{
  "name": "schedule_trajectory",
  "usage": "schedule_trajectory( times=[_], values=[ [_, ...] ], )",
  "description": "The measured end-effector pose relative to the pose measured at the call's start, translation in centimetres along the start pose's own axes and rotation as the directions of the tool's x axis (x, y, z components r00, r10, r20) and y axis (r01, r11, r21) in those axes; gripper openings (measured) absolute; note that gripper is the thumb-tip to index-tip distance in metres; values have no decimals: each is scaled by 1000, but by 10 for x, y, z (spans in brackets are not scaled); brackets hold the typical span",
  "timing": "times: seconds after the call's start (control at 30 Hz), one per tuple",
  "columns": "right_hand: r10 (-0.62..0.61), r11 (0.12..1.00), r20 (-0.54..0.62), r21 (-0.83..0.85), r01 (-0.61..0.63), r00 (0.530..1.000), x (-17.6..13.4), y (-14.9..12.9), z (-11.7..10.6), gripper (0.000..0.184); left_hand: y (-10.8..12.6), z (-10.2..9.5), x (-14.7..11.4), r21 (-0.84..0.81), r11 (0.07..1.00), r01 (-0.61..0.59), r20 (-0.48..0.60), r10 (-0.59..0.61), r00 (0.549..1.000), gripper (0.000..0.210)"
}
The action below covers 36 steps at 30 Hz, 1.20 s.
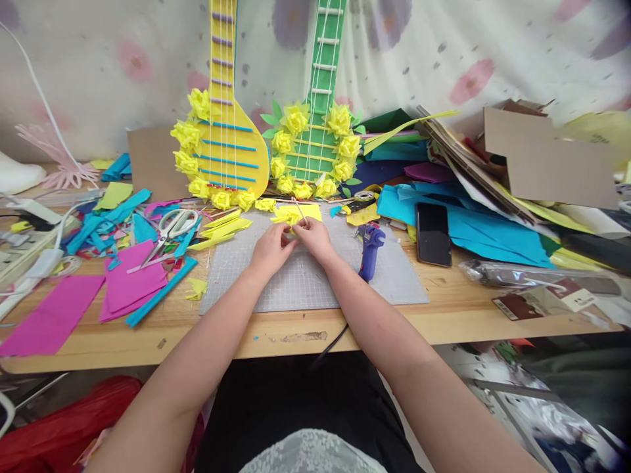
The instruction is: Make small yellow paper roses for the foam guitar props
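Scissors [178,224] are seen well left of the hands, with yellow strips [224,230] spread nearer. By the left hand [273,251], a yellow paper piece [284,219] is pinched, between the hands and just ahead of them; it is probably light, soft and easily creased, so best taken gently by an edge. By the right hand [314,238], a thin stick [299,209] is gripped, likely stiff but snappable. Right of that hand, a glue gun [369,253] is seen.

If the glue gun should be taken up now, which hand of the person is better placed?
Probably the right hand: it is nearer to the glue gun, while the left hand would reach across. However, the right hand seems to hold a thin stick.
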State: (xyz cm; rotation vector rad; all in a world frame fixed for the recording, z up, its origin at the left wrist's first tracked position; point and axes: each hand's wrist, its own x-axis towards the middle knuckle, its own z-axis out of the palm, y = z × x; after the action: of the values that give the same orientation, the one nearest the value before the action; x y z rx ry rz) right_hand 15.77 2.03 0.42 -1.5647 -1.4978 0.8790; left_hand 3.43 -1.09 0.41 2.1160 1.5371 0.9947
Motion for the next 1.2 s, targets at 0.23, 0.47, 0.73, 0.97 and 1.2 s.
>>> schedule_trajectory(
  times=[0.23, 0.47, 0.73, 0.97, 1.2],
  values=[
    [-114, 993, 99, -2, 115, 989, -5, -5, 2, 17, 3, -2, 3, 118, 987, 111, -81, -101, 992, 20],
    [-235, 941, 58, -234, 243, 970, -9, -8, -4, 25, 3, -6, 4, 85, 973, 212, -116, -202, 973, 20],
    [-259, 880, 146, -372, 296, 955, -13, -11, -5, 23, -9, -6, 6, -199, 921, 334, -107, -359, 927, 19],
    [-331, 859, 164, -354, 369, 929, -14, -13, -5, 24, -11, -5, 6, -353, 878, 322, -76, -370, 926, 22],
    [-330, 842, 148, -401, 362, 932, -13, -12, -6, 25, -11, -5, 6, -478, 820, 314, -40, -377, 925, 22]
  ],
)
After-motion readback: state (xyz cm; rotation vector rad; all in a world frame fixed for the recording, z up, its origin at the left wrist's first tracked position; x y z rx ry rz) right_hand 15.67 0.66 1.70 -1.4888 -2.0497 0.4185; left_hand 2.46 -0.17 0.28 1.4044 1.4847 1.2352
